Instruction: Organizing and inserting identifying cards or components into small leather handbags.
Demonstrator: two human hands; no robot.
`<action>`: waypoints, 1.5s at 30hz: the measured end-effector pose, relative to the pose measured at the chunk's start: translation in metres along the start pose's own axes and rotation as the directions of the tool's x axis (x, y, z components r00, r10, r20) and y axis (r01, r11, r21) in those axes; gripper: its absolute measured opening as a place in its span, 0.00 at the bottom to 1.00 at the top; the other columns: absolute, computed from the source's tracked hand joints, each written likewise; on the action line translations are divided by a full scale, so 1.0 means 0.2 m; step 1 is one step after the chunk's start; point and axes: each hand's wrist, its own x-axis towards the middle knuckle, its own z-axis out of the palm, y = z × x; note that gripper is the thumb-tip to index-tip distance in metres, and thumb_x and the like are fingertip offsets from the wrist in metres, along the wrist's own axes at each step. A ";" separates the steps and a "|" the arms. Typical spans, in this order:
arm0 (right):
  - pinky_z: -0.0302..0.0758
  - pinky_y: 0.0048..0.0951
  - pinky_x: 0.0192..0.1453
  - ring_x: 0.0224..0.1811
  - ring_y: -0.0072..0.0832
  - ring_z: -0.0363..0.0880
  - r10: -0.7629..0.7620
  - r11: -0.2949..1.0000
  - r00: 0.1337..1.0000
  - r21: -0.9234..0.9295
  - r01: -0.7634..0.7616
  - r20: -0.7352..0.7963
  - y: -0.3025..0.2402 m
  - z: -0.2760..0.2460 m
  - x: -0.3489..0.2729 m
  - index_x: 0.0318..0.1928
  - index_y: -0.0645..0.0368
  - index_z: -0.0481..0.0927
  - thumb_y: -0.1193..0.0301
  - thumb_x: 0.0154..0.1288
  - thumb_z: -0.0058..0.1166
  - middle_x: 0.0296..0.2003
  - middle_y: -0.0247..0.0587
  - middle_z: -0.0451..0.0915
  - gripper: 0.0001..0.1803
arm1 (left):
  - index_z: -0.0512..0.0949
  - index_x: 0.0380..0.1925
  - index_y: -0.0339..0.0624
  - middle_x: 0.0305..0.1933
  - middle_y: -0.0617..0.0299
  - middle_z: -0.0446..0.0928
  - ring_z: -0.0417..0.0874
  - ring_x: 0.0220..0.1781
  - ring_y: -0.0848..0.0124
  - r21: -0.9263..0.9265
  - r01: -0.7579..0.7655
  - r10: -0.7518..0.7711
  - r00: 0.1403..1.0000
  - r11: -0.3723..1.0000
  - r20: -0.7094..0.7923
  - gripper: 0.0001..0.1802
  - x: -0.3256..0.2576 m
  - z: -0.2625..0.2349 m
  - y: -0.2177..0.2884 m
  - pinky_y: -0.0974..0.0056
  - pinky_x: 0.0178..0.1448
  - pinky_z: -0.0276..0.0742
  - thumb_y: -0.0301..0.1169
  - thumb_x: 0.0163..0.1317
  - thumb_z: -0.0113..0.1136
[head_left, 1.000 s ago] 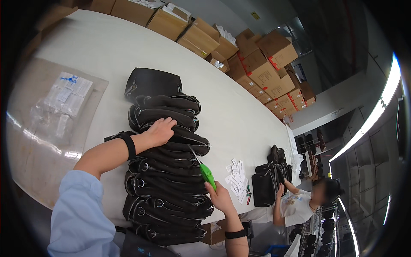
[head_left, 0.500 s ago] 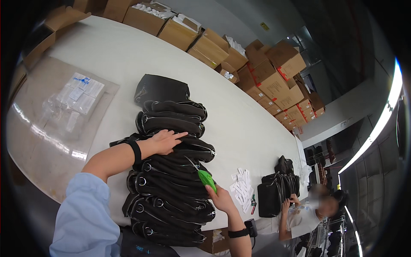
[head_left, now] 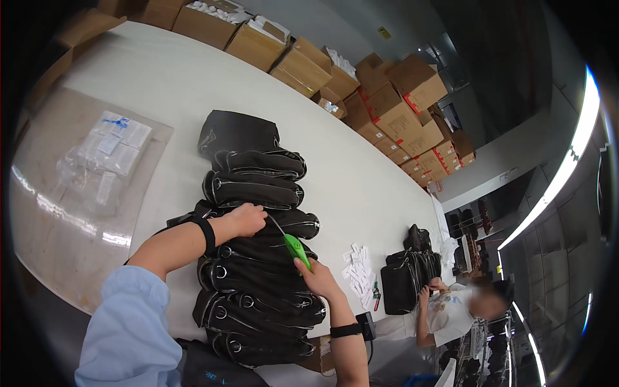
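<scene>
A row of black bags [head_left: 258, 190] with zippers and metal rings lies close-packed in front of me, running away across the table. My left hand [head_left: 247, 220] is closed over the upper edge of a bag in the middle of the row. Whatever its fingers pinch is hidden. My right hand [head_left: 316, 277] grips a bright green-handled tool [head_left: 296, 248] with a thin metal shaft. The shaft slants up and left over the bags, its tip close to my left fingers. A black band is round each wrist.
Right of the row lie a heap of white paper tags [head_left: 361, 274] and a small red-and-green tool [head_left: 377, 296]. Beyond, a co-worker's hands [head_left: 431, 288] touch more black bags [head_left: 403, 284]. Cardboard boxes [head_left: 303, 66] line the far edge; a clear plastic packet [head_left: 109, 151] lies at left.
My left hand's fingers, outstretched before, have curled closed. My right hand has raised the green-handled tool up and left, bringing its tip near my left hand. The view has shifted slightly.
</scene>
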 end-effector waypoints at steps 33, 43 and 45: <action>0.68 0.24 0.25 0.20 0.17 0.69 -0.108 0.924 0.994 0.372 0.089 0.032 0.34 0.03 -0.18 0.51 0.63 0.76 0.57 0.73 0.48 0.33 0.34 0.79 0.20 | 0.77 0.45 0.46 0.46 0.55 0.74 0.80 0.47 0.60 -0.148 0.196 -0.213 0.972 0.969 -0.101 0.18 -0.03 -0.09 0.00 0.55 0.46 0.80 0.30 0.52 0.59; 0.73 0.50 0.42 0.39 0.59 0.78 -0.032 0.984 0.997 -0.175 0.020 -0.068 0.06 -0.04 -0.14 0.36 0.65 0.74 0.44 0.68 0.46 0.32 0.62 0.79 0.31 | 0.80 0.51 0.55 0.69 0.53 0.60 0.69 0.60 0.62 0.125 0.158 -0.164 0.986 0.979 0.037 0.25 0.01 -0.15 -0.01 0.60 0.57 0.70 0.43 0.50 0.67; 0.73 0.49 0.40 0.37 0.59 0.78 -0.049 0.970 0.988 -0.244 0.012 -0.147 0.08 -0.02 -0.12 0.36 0.67 0.74 0.45 0.69 0.46 0.29 0.63 0.79 0.31 | 0.80 0.51 0.56 0.71 0.53 0.58 0.68 0.62 0.62 0.079 0.165 -0.171 0.983 0.983 0.066 0.25 0.00 -0.16 -0.01 0.61 0.58 0.69 0.44 0.50 0.67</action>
